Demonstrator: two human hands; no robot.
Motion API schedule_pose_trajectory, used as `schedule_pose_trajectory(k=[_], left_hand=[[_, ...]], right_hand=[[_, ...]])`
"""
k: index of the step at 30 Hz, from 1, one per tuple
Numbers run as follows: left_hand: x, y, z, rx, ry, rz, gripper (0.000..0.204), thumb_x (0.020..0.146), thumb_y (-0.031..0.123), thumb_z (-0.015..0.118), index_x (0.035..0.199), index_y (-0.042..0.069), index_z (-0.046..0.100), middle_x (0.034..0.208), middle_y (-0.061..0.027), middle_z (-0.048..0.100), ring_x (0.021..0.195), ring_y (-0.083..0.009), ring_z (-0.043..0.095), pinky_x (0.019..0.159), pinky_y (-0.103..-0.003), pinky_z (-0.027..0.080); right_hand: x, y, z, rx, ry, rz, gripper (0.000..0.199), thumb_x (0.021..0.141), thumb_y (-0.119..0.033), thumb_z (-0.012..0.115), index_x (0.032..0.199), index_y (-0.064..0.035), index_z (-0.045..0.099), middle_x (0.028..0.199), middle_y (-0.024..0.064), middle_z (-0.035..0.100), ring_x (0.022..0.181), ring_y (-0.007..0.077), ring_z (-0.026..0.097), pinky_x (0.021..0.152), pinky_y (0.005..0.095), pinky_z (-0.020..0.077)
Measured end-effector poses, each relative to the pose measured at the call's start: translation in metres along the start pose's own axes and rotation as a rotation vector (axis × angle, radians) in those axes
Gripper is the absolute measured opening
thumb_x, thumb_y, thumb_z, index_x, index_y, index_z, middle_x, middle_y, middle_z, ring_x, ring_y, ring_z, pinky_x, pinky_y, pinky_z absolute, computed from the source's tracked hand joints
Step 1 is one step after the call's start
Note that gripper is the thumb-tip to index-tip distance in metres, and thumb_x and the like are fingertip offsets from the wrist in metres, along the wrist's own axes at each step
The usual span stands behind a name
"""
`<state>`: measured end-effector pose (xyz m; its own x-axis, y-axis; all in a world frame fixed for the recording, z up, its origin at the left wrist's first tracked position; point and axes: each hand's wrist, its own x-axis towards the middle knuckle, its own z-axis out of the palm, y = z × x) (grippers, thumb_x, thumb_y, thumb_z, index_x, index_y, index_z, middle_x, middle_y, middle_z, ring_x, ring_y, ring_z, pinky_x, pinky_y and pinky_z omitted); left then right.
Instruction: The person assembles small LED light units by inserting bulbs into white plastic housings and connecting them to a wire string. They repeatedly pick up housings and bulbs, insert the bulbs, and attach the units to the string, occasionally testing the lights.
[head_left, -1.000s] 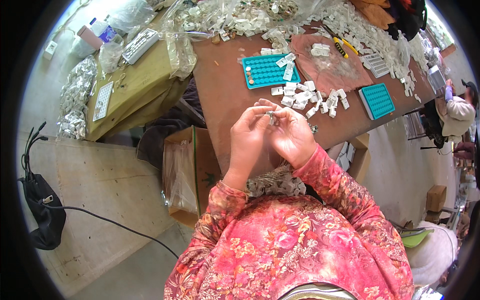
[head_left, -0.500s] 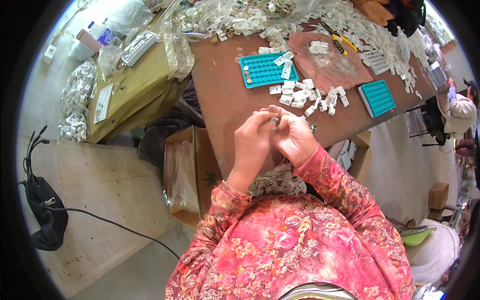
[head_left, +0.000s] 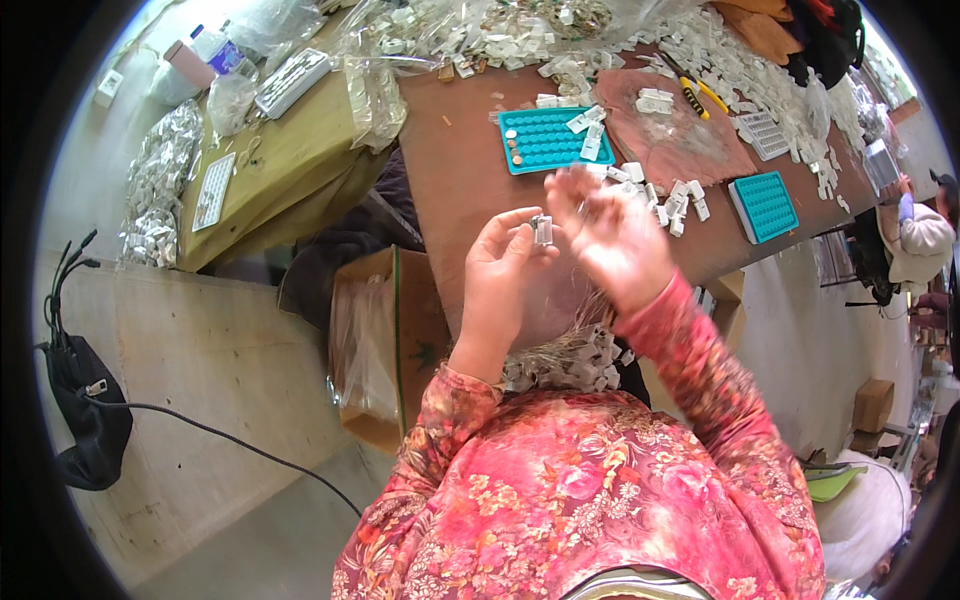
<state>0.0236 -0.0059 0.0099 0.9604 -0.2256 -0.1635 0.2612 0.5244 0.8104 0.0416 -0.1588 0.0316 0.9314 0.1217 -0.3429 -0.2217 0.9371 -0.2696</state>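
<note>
Your left hand [head_left: 503, 262] is raised above the near edge of the brown worktop [head_left: 470, 180], its thumb and fingertips pinched on a small clear plastic piece with a dark end [head_left: 541, 230]. Your right hand [head_left: 612, 235] is just beside it, fingers spread and loose, gripping nothing that you can make out; its fingertips are blurred. The two hands are close but apart, with the small piece between them, nearer the left.

Beyond your hands, a teal plastic tray with rows of round wells [head_left: 545, 140] lies on the worktop, a few white pieces resting on its right end. A loose scatter of small white plastic pieces [head_left: 672, 195] lies to the right of it, and a second, smaller teal tray [head_left: 764, 205] sits further right near the edge. In your lap, below your wrists, is a heap of similar white pieces [head_left: 570, 360]. To your left, an open cardboard box lined with clear plastic [head_left: 375, 345] stands on the floor.
</note>
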Motion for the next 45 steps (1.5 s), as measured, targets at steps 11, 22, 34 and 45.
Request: schedule_pose_trajectory(k=[11, 22, 34, 45], left_hand=[[-0.008, 0.002, -0.007, -0.216, -0.037, -0.003, 0.029, 0.092, 0.006, 0.060, 0.119, 0.000, 0.054, 0.107, -0.0130, 0.063, 0.096, -0.0182, 0.063, 0.086, -0.028, 0.051], [-0.013, -0.001, 0.004, 0.448, 0.013, 0.310, 0.026, 0.082, -0.005, 0.066, 0.107, 0.000, 0.061, 0.099, -0.0049, 0.067, 0.092, -0.0090, 0.063, 0.083, -0.022, 0.049], [-0.020, -0.016, 0.006, 0.412, 0.113, 0.379, 0.029, 0.080, -0.005, 0.067, 0.108, 0.002, 0.061, 0.097, -0.0060, 0.067, 0.088, -0.0118, 0.064, 0.081, -0.025, 0.051], [-0.043, 0.035, 0.040, 0.055, 0.295, 0.832, 0.028, 0.088, 0.000, 0.061, 0.115, 0.001, 0.052, 0.106, -0.0118, 0.061, 0.091, -0.0189, 0.061, 0.086, -0.033, 0.052]], right_hand=[[0.108, -0.048, 0.032, -2.672, -0.419, -0.684, 0.013, 0.076, -0.003, 0.058, 0.086, -0.0041, 0.065, 0.093, 0.0148, 0.062, 0.091, 0.0359, 0.061, 0.079, 0.0434, 0.0487], [-0.025, -0.009, 0.023, -1.772, -0.276, -0.365, 0.019, 0.086, -0.017, 0.068, 0.086, 0.0019, 0.064, 0.073, 0.0039, 0.063, 0.064, 0.0063, 0.055, 0.058, 0.0232, 0.0457], [-0.039, 0.016, -0.007, -1.134, -0.066, -0.326, 0.017, 0.090, -0.017, 0.065, 0.085, -0.0007, 0.062, 0.073, -0.0024, 0.061, 0.067, 0.0018, 0.053, 0.058, 0.0186, 0.0416], [-0.043, 0.049, -0.020, -0.842, -0.198, -0.367, 0.020, 0.095, -0.022, 0.060, 0.097, -0.0028, 0.055, 0.080, 0.0048, 0.064, 0.070, 0.0108, 0.063, 0.068, 0.0246, 0.0522]])
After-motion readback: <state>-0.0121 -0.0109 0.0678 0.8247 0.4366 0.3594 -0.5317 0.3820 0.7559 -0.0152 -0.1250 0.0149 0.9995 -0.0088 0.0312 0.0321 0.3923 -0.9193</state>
